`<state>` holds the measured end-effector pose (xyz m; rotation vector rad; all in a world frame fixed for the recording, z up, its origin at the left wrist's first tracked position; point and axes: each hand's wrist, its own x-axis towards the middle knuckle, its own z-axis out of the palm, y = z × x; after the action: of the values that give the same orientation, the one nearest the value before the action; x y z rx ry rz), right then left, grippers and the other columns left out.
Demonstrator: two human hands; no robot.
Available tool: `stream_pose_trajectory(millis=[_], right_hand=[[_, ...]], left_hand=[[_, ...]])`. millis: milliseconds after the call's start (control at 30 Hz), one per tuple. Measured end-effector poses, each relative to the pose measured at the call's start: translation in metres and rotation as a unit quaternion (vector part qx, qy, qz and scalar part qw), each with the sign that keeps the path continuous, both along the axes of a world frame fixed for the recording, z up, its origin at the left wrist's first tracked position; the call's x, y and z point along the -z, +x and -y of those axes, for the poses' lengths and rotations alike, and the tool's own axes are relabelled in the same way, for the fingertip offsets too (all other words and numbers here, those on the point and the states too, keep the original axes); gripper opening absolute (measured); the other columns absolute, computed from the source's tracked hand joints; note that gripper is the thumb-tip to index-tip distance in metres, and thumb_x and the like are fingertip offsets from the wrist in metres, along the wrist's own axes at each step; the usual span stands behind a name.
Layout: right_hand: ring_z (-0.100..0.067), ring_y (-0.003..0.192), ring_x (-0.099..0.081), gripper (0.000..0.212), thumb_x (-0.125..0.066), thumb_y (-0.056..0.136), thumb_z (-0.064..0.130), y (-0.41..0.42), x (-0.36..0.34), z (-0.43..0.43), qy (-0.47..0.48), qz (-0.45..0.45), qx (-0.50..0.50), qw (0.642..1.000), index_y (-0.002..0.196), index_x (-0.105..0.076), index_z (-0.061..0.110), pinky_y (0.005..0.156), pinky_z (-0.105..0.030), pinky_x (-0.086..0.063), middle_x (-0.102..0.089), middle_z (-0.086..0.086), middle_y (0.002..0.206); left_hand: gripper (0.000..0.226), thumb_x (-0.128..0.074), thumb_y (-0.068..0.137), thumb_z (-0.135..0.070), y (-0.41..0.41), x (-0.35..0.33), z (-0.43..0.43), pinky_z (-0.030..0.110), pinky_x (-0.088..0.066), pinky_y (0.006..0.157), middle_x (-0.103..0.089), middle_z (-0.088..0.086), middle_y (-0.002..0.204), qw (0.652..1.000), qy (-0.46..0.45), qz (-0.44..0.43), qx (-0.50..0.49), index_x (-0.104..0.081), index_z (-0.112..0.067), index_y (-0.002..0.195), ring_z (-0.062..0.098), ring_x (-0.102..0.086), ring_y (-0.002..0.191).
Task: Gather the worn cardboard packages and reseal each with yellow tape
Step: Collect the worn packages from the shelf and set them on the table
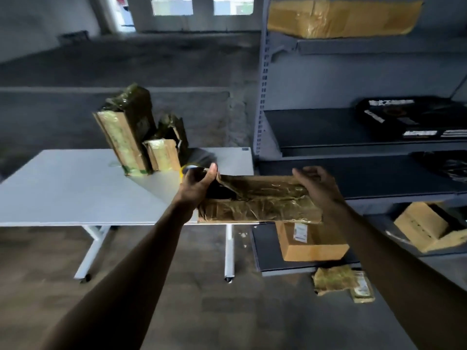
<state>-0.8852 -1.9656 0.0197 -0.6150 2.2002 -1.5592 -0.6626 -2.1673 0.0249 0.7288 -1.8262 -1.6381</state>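
Storeroom w/ shelving [262, 97]; white surface [75, 188] carries flat worn package [265, 203] at front-right corner, overhanging; left grip [199, 180] pinches its torn flap [225, 184], right grip [313, 184] holds far end. Risk: hard pull could rip flap more, or pkg slides off.

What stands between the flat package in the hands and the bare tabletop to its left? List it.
Nothing visible. The left hand and right hand hold the flat package at the right front corner of the table; the yellow tape roll and two upright packages stand farther back, off that path.
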Motion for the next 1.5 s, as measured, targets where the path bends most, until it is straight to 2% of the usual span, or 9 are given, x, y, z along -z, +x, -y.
stream_pose_trajectory(millis=[100, 267, 333, 567, 667, 833, 1067, 1267, 1500], right_hand=[[-0.009, 0.092, -0.058, 0.051, -0.072, 0.087, 0.042, 0.019, 0.005, 0.033, 0.0, 0.017, -0.081, 0.997, 0.131, -0.052, 0.025, 0.064, -0.025, -0.046, -0.059, 0.001, 0.114], [-0.015, 0.101, -0.062, 0.058, -0.083, 0.079, 0.025, 0.059, 0.016, 0.093, -0.003, 0.027, -0.178, 0.984, 0.129, -0.054, 0.025, 0.084, -0.031, -0.055, -0.061, -0.007, 0.125], [-0.017, 0.109, -0.059, 0.06, -0.083, 0.079, 0.023, 0.076, 0.017, 0.12, 0.007, 0.004, -0.213, 0.977, 0.131, -0.054, 0.025, 0.096, -0.036, -0.053, -0.058, -0.006, 0.129], [-0.019, 0.114, -0.058, 0.044, -0.078, 0.08, 0.033, 0.158, 0.017, 0.226, 0.031, -0.038, -0.26, 0.964, 0.12, -0.059, 0.035, 0.101, -0.039, -0.049, -0.061, -0.001, 0.125], [-0.021, 0.112, -0.061, 0.067, -0.076, 0.066, 0.053, 0.191, 0.026, 0.28, 0.05, -0.026, -0.248, 0.967, 0.128, -0.055, 0.037, 0.098, -0.044, -0.052, -0.062, -0.003, 0.127], [-0.025, 0.111, -0.06, 0.059, -0.071, 0.089, 0.033, 0.251, 0.013, 0.353, 0.061, -0.032, -0.222, 0.973, 0.142, -0.046, 0.027, 0.092, -0.044, -0.055, -0.057, -0.006, 0.132], [-0.025, 0.091, -0.062, 0.045, -0.05, 0.097, 0.02, 0.291, 0.015, 0.443, 0.076, -0.048, -0.192, 0.977, 0.142, -0.047, 0.022, 0.071, -0.03, -0.046, -0.063, -0.009, 0.124], [-0.026, 0.101, -0.059, 0.041, -0.043, 0.1, 0.011, 0.302, 0.023, 0.522, 0.076, -0.044, -0.197, 0.976, 0.139, -0.05, 0.017, 0.074, -0.029, -0.043, -0.059, -0.008, 0.125], [-0.022, 0.09, -0.061, 0.038, -0.046, 0.099, 0.01, 0.31, 0.028, 0.619, 0.055, 0.0, -0.222, 0.973, 0.136, -0.053, 0.014, 0.072, -0.035, -0.049, -0.062, -0.01, 0.122]], left_hand=[[0.079, -0.057, 0.068, -0.089, 0.028, 0.015, 0.027, 0.048, -0.05, 0.099, -0.069, 0.008, 0.115, 0.992, 0.015, 0.069, -0.104, -0.068, -0.024, 0.112, 0.032, -0.063, 0.113], [0.095, -0.048, 0.061, -0.098, 0.092, 0.017, 0.07, 0.065, -0.048, 0.095, -0.066, 0.023, 0.112, 0.967, 0.003, 0.14, -0.214, -0.065, -0.015, 0.106, 0.047, -0.06, 0.111], [0.094, -0.046, 0.061, -0.099, 0.118, 0.014, 0.084, 0.063, -0.052, 0.09, -0.069, 0.021, 0.1, 0.96, -0.004, 0.153, -0.233, -0.067, -0.012, 0.091, 0.046, -0.064, 0.102], [0.109, -0.045, 0.05, -0.104, 0.214, 0.03, 0.176, 0.056, -0.051, 0.096, -0.062, 0.013, 0.12, 0.938, 0.065, 0.176, -0.29, -0.06, -0.02, 0.118, 0.035, -0.059, 0.115], [0.107, -0.047, 0.045, -0.104, 0.248, 0.004, 0.197, 0.047, -0.052, 0.095, -0.06, 0.005, 0.117, 0.939, 0.068, 0.153, -0.3, -0.054, -0.023, 0.115, 0.026, -0.06, 0.109], [0.108, -0.05, 0.051, -0.101, 0.304, -0.009, 0.276, 0.045, -0.057, 0.09, -0.067, 0.008, 0.116, 0.947, 0.048, 0.137, -0.286, -0.06, -0.017, 0.118, 0.024, -0.067, 0.102], [0.048, -0.058, 0.095, -0.047, 0.345, -0.001, 0.366, 0.03, -0.051, 0.071, -0.065, 0.008, 0.113, 0.95, 0.064, 0.093, -0.291, -0.055, -0.012, 0.128, 0.019, -0.064, 0.097], [0.041, -0.049, 0.056, -0.007, 0.363, 0.004, 0.439, 0.05, -0.056, 0.083, -0.071, 0.021, 0.093, 0.963, 0.003, 0.133, -0.236, -0.068, -0.009, 0.092, 0.029, -0.067, 0.086], [0.037, -0.046, 0.055, -0.006, 0.373, -0.023, 0.515, 0.027, -0.047, 0.064, -0.06, 0.014, 0.077, 0.963, -0.037, 0.125, -0.238, -0.064, 0.0, 0.087, 0.023, -0.057, 0.074]])
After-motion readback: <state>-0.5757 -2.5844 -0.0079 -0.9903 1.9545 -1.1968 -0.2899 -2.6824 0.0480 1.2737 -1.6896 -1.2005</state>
